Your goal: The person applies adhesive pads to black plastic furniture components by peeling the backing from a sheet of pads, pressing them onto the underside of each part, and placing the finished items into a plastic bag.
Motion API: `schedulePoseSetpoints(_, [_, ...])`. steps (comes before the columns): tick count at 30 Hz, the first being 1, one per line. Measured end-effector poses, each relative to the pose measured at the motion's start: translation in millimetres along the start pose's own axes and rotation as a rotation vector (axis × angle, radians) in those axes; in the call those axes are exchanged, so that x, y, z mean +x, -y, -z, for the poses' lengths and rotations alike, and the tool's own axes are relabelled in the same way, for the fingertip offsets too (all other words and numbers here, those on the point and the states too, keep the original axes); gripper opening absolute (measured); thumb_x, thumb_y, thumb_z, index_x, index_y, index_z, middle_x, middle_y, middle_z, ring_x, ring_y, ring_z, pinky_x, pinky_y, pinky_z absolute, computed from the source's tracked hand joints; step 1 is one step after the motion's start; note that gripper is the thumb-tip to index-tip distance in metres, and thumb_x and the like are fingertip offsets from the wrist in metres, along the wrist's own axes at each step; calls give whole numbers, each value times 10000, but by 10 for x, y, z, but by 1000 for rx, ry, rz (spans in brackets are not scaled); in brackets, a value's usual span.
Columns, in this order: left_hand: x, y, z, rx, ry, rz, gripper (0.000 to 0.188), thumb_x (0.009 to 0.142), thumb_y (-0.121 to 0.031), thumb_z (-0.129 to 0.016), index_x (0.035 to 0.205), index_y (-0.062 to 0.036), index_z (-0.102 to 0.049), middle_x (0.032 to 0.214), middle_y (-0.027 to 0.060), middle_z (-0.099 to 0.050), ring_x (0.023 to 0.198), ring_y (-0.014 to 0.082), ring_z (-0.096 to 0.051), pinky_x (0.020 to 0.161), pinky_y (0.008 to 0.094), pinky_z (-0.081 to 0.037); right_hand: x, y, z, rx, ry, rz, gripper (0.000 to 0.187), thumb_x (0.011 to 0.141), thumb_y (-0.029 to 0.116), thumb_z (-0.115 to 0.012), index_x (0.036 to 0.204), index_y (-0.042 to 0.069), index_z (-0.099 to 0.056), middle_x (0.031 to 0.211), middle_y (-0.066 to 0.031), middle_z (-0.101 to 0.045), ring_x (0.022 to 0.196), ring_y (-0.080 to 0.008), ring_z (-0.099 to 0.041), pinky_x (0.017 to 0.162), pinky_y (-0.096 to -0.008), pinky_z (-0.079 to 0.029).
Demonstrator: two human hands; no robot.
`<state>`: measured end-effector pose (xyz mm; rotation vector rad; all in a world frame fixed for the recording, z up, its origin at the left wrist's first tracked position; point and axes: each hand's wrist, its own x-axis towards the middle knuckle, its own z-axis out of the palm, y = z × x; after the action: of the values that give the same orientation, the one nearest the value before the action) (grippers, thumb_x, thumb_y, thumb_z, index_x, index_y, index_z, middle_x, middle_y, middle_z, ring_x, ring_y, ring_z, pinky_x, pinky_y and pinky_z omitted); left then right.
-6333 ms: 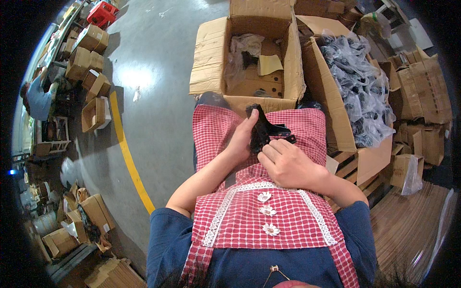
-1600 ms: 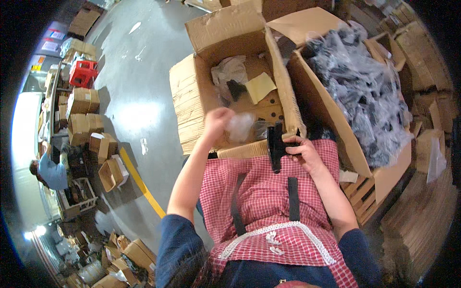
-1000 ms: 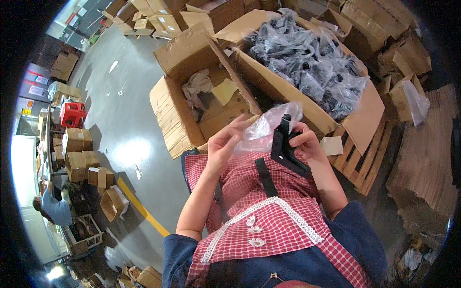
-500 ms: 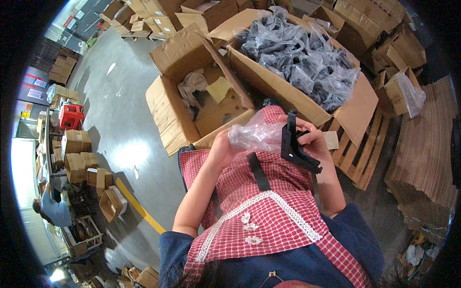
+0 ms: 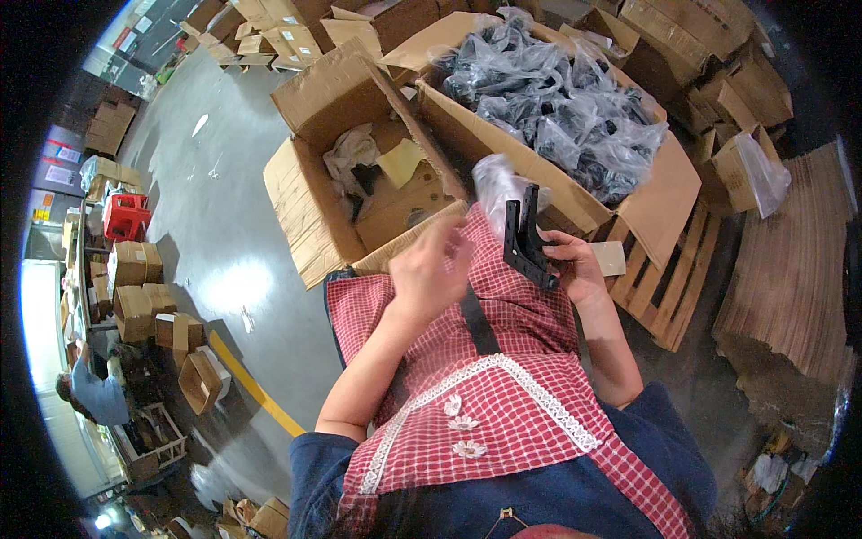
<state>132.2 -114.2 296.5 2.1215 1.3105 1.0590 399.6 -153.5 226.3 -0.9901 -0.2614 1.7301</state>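
My right hand (image 5: 579,265) grips a black plastic bracket (image 5: 528,247) by its right side, fingers and thumb pressed on it. The part has upright arms and an angled base. A crumpled clear plastic bag (image 5: 503,190) is behind the bracket, beside the wall of the full carton; whether it touches the bracket I cannot tell. To the left, my left hand (image 5: 431,274) is raised over the apron, blurred by motion, with its fingers loosely apart and nothing visible in them. Ahead stands an open carton (image 5: 296,193) with crumpled wrapping and a yellowish sheet inside.
A large carton (image 5: 512,135) full of bagged dark parts stands on a wooden pallet (image 5: 669,296). Stacked flat cardboard (image 5: 781,287) rises at the right. More boxes (image 5: 139,310), a red stool (image 5: 124,216) and another person (image 5: 97,395) are at the left.
The clear bag has left my left hand and moved forward, towards the cartons. My left hand has drawn apart from the bracket. My right hand has turned the bracket more upright.
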Motion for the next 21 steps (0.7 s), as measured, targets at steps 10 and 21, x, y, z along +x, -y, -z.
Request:
schedulePoseSetpoints(10, [333, -24, -322, -220, 159, -115, 454, 785, -87, -704, 1234, -100, -636, 1085, 114, -675, 865, 258, -697, 721, 361, -563, -251, 61, -373, 48, 193, -136, 381, 759, -120, -585, 1128, -71, -664, 1050, -189, -712, 853, -280, -726, 771, -361, -623])
schedulePoseSetpoints(21, [134, 162, -515, 78, 288, 86, 194, 782, -233, -666, 834, -66, -581, 742, 160, -658, 717, 377, -665, 632, 475, -519, -331, 322, -266, -220, -302, 429, 270, 837, -47, -657, 1105, -25, -684, 828, -103, -666, 632, -189, -666, 604, -272, -550])
